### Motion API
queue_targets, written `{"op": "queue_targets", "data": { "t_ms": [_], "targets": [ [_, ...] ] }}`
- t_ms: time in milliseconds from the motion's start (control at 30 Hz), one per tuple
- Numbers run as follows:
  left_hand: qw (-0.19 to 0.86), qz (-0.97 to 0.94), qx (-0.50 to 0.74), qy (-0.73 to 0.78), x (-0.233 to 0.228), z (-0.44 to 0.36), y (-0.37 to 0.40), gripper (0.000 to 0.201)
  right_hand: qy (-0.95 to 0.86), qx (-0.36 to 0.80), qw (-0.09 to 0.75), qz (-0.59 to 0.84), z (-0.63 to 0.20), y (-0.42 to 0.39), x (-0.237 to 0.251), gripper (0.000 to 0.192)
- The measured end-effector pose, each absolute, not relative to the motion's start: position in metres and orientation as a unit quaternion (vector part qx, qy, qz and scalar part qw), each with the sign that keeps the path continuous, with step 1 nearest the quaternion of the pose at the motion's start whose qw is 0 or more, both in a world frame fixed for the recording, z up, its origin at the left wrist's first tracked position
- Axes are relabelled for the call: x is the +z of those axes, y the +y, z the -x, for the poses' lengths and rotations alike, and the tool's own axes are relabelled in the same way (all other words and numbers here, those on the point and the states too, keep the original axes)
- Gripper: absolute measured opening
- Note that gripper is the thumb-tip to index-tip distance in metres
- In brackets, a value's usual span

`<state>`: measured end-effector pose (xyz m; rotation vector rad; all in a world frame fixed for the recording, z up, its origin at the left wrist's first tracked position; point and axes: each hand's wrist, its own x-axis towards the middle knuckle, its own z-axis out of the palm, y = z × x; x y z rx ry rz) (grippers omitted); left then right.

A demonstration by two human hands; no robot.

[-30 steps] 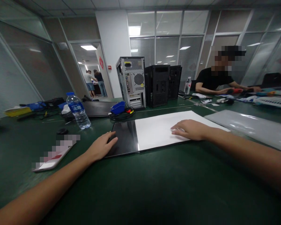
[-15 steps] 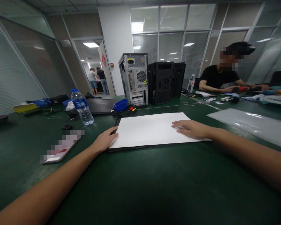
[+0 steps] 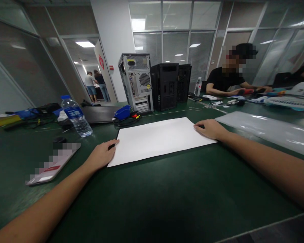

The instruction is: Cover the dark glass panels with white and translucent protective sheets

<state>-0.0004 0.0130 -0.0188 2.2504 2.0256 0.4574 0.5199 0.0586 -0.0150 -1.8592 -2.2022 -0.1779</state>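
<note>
A white sheet (image 3: pixel 157 140) lies flat on the green table (image 3: pixel 152 199) and covers a thin black panel, of which only slivers show at the two ends (image 3: pixel 111 146). My left hand (image 3: pixel 101 156) is at the sheet's left end, fingers curled on the panel's edge. At the right end my right hand (image 3: pixel 209 129) does the same, fingertips on the dark edge. Both forearms reach in from the near side.
A water bottle (image 3: pixel 76 116) and a flat card-like object (image 3: pixel 53 163) sit to the left. Computer towers (image 3: pixel 136 82) and a blue bin (image 3: pixel 122 112) stand behind the sheet. A shiny plastic sheet (image 3: pixel 266 130) lies to the right. A person (image 3: pixel 228 81) works at the far right.
The white sheet slid left until it covers the black panel. My right hand moved off the sheet's top to its right end. My left hand stayed at the left end.
</note>
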Motion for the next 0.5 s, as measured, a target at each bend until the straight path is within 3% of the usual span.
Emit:
{"op": "queue_targets", "data": {
  "t_ms": [300,500],
  "targets": [
    [0.033,-0.736,0.143,0.661,-0.019,0.009,0.017,0.056,-0.749,-0.056,0.154,0.642,-0.527,0.064,-0.01,0.047],
    [0.021,-0.736,0.138,0.662,-0.012,0.004,0.01,0.06,-0.616,-0.148,0.102,0.767,-0.596,0.071,-0.009,0.052]
  ]
}}
